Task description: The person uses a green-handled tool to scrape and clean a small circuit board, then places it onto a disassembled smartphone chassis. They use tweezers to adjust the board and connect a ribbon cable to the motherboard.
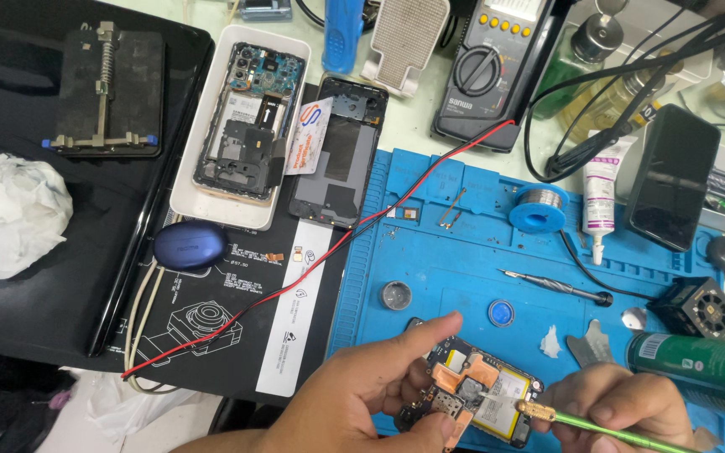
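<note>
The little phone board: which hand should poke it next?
Probably the right hand: it holds the green tool, whose brass tip is at the phone board. The left hand is busy gripping the board.

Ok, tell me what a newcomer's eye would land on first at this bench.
First, the opened phone at bottom centre, its copper-coloured shielding exposed, steadied by the left hand while the right hand touches a brass-tipped green tool to it. Next, the bright blue work mat under them, with a red and black wire pair running diagonally across it. At upper left, another stripped phone lies in a white tray.
</note>
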Demonstrator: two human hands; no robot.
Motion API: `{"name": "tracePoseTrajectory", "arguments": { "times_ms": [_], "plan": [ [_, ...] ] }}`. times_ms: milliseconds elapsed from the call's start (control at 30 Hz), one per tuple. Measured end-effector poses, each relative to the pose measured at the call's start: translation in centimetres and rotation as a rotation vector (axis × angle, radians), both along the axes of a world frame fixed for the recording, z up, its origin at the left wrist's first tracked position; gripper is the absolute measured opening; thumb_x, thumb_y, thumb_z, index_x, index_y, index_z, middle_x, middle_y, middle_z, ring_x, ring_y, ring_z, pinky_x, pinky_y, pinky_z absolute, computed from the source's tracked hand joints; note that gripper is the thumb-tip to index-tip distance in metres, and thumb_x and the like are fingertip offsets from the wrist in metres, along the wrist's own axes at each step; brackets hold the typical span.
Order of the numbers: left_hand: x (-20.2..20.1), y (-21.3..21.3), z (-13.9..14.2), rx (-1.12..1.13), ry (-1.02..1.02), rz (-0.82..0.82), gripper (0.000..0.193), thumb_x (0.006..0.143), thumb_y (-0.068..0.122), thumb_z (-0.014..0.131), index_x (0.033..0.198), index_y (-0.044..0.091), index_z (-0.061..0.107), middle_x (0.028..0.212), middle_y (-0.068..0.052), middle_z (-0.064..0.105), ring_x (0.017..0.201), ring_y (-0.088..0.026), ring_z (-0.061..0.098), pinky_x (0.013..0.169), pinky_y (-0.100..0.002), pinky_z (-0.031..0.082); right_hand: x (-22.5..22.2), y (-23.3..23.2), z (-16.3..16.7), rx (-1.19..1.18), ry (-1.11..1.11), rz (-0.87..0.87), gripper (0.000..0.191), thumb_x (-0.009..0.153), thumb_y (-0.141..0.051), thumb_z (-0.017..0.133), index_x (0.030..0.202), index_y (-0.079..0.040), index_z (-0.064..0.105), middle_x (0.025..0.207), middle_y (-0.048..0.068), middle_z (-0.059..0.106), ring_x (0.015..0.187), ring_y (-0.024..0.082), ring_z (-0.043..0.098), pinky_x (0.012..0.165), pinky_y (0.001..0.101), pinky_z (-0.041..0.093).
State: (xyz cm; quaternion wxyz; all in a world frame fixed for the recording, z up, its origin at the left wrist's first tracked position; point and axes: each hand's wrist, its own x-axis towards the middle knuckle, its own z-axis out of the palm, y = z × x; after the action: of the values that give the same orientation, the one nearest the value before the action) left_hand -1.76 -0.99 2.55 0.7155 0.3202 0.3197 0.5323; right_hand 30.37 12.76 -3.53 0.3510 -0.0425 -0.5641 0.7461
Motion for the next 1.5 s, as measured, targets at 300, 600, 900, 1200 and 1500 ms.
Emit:
{"name": "tracePoseTrajectory", "arguments": {
  "times_ms": [300,600,900,1200,1500],
  "plan": [
    [-0.1,0.0,0.3,-0.011,0.032,-0.01,0.074,0.098,0.005,0.07,0.164,0.002,0.037,0.118,-0.007,0.067,0.108,-0.009,0.064,0.102,-0.029,0.054,-1.4,-1.7,0.6,-0.022,-0.022,-0.155,0.018,0.097,0.001,0.07,0.113,-0.002,0.063,0.098,0.017,0.063,0.076,0.024,0.066,0.075,0.0545,0.06],
    [0.0,0.1,0.0,0.005,0.027,-0.018,0.075,0.097,0.006,0.071,0.165,0.002,0.037,0.115,-0.006,0.067,0.105,-0.009,0.064,0.099,-0.028,0.054,-0.8,-1.6,0.2,-0.019,-0.009,-0.159,0.018,0.1,0.002,0.072,0.116,-0.002,0.064,0.1,0.018,0.065,0.079,0.025,0.067,0.079,0.0558,0.062],
    [0.0,0.2,0.2,-0.018,0.023,-0.019,0.076,0.097,0.006,0.071,0.165,0.002,0.037,0.114,-0.008,0.067,0.105,-0.009,0.064,0.1,-0.029,0.054,-1.7,-2.2,0.9,-0.023,-0.033,-0.189,0.016,0.097,0.002,0.071,0.11,-0.002,0.064,0.095,0.017,0.065,0.077,0.023,0.068,0.076,0.0536,0.062],
    [-0.1,0.0,0.1,-0.006,0.026,-0.012,0.075,0.098,0.008,0.07,0.165,0.002,0.036,0.117,-0.007,0.067,0.108,-0.009,0.064,0.102,-0.029,0.054,-1.0,-1.4,-0.2,0.01,0.003,-0.12,0.019,0.099,0.001,0.074,0.116,-0.002,0.065,0.098,0.019,0.067,0.082,0.026,0.07,0.08,0.0565,0.063],
    [-0.1,0.0,0.1,-0.012,0.027,-0.017,0.075,0.098,0.007,0.07,0.165,0.003,0.036,0.116,-0.006,0.067,0.107,-0.009,0.064,0.101,-0.028,0.054,-1.3,-1.3,0.3,0.013,0.001,-0.111,0.018,0.098,0.0,0.072,0.113,-0.003,0.063,0.096,0.017,0.065,0.078,0.024,0.069,0.077,0.0558,0.062]
  ]
}}
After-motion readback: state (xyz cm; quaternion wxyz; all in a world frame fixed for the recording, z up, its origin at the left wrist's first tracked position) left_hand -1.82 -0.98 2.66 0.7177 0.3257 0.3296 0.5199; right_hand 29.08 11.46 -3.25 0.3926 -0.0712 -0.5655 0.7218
